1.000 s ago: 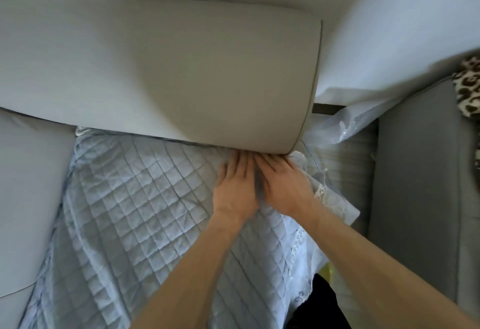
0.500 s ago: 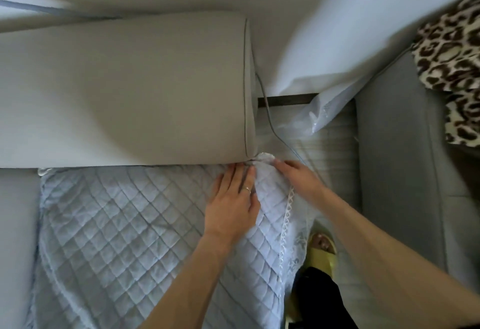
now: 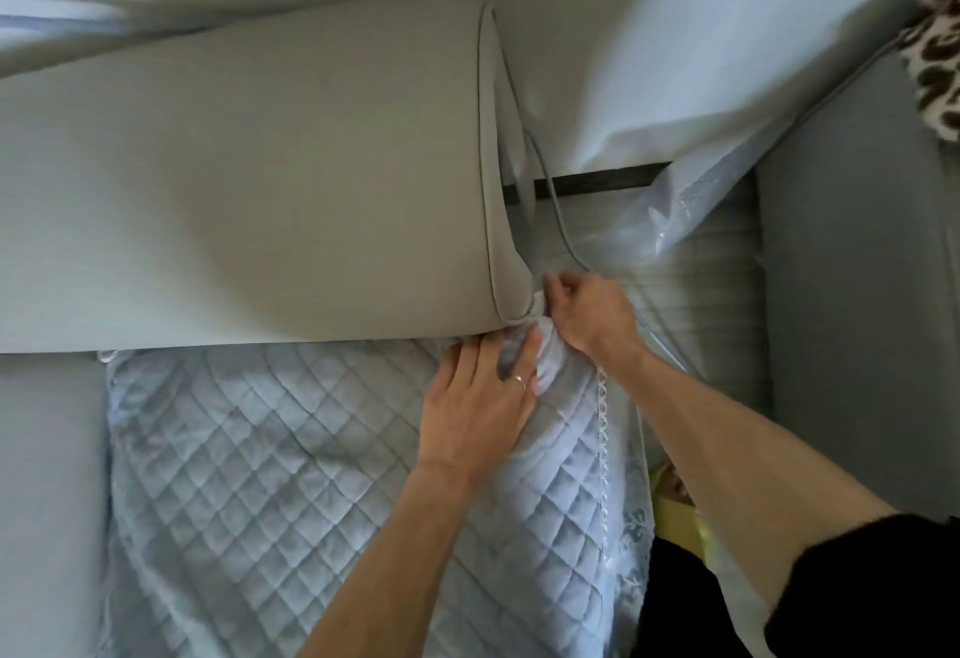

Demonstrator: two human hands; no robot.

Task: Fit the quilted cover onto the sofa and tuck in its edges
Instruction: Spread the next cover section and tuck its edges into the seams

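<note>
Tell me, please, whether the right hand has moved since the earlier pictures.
Yes. The right hand has gone from under the lower edge of the cushion out to its end corner, where it grips the bunched cover.

Under the left hand (image 3: 478, 413), the pale blue fabric cover (image 3: 260, 449) is diamond-quilted, with white lace trim (image 3: 602, 449); above the hand, a plain beige padded cushion (image 3: 249, 190); far right, brown-and-cream leopard-print cloth (image 3: 935, 60).

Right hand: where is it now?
Head view, right of centre: the right hand grips the bunched corner of the quilted cover at the right end of the back cushion, above the left hand.
</note>
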